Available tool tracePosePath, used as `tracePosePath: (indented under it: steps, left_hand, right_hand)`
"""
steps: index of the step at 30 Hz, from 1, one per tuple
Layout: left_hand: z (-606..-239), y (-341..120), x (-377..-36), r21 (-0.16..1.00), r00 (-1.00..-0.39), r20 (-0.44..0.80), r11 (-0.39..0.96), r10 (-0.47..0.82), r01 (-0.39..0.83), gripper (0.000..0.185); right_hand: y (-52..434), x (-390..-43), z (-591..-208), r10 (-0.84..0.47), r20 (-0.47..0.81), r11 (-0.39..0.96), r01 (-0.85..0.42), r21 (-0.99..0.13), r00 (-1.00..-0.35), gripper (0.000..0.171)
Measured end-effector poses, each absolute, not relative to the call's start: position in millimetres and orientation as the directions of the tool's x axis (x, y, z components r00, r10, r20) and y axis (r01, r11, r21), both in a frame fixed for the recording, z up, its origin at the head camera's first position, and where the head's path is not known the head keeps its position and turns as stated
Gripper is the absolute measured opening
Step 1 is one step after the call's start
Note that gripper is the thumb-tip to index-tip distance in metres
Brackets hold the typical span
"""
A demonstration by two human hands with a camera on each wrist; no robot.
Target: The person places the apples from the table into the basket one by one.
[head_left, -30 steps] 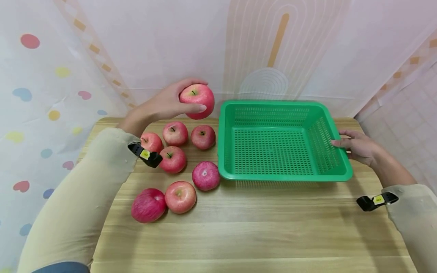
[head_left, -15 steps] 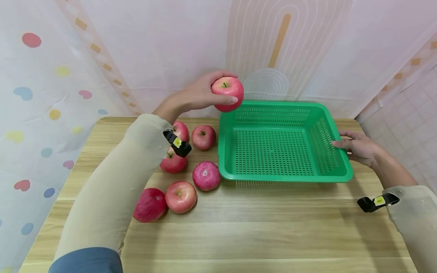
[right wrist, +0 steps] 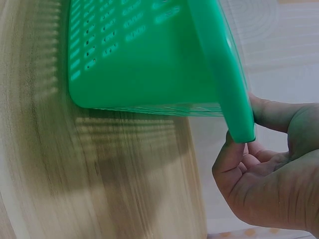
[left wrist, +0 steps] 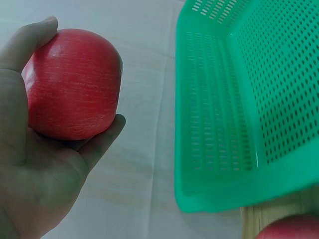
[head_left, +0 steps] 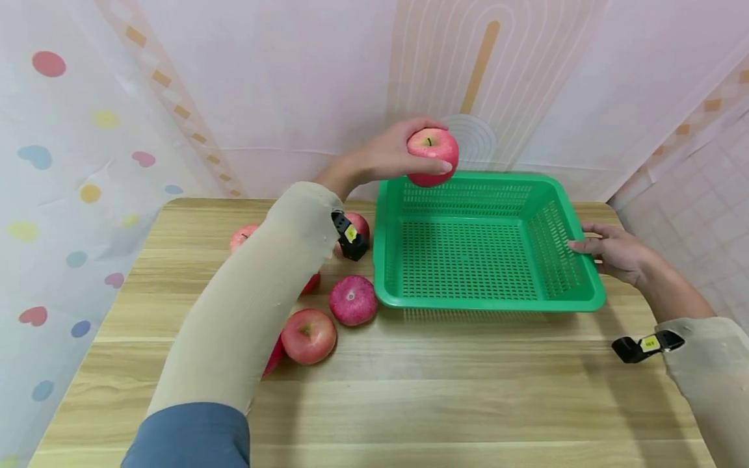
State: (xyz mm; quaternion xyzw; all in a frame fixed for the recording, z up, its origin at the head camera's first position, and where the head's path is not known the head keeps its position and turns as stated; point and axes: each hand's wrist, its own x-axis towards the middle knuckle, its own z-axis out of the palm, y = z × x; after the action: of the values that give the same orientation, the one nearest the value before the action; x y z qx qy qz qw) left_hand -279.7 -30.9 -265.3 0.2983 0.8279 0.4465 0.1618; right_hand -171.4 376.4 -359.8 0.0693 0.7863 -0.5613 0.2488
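A red apple (head_left: 434, 156) with its stem up is gripped between the thumb and fingers of my left hand (head_left: 398, 153). Hand and apple are raised at the back left rim of a green plastic basket (head_left: 386, 273), overlapping that rim in the head view. In the left wrist view the apple (left wrist: 75, 84) shows beside the basket's wall (left wrist: 214, 114). My right hand (head_left: 614, 252) pinches the basket's right rim, thumb on the inside and fingers underneath, as the right wrist view shows at the rim (right wrist: 229, 74). Inside the basket only its perforated floor shows.
Several apples lie on the wooden table (head_left: 445, 390) left of the basket, among them a dark pink apple (head_left: 353, 300) and a paler apple (head_left: 309, 336). My left sleeve (head_left: 246, 305) partly covers others. A patterned cloth (head_left: 292, 78) hangs behind the table.
My left hand has carried the apple rightward, from above the apples on the table to the basket's back left rim. The right hand and the basket have stayed in place.
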Motion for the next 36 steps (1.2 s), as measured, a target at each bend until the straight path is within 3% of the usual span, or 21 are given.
tracePosePath:
  steps: [19, 29, 36]
  left_hand:
    - [-290.8, 36.0, -281.4, 0.872, -0.776, -0.014, 0.388, 0.631, 0.300, 0.075]
    - [-329.7, 72.8, -276.4, 0.887, -0.761, -0.066, 0.388, 0.645, 0.252, 0.085]
    - [-353.9, 83.2, -273.3, 0.897, -0.764, -0.110, 0.394, 0.636, 0.199, 0.078]
  right_hand:
    - [378.1, -170.4, -357.7, -0.175, -0.457, 0.363, 0.375, -0.853, -0.872, 0.024]
    - [381.6, -167.9, -360.6, -0.176, -0.459, 0.392, 0.365, -0.844, -0.871, 0.032]
    - [380.8, -167.2, -362.2, -0.178, -0.453, 0.366, 0.369, -0.854, -0.873, 0.026]
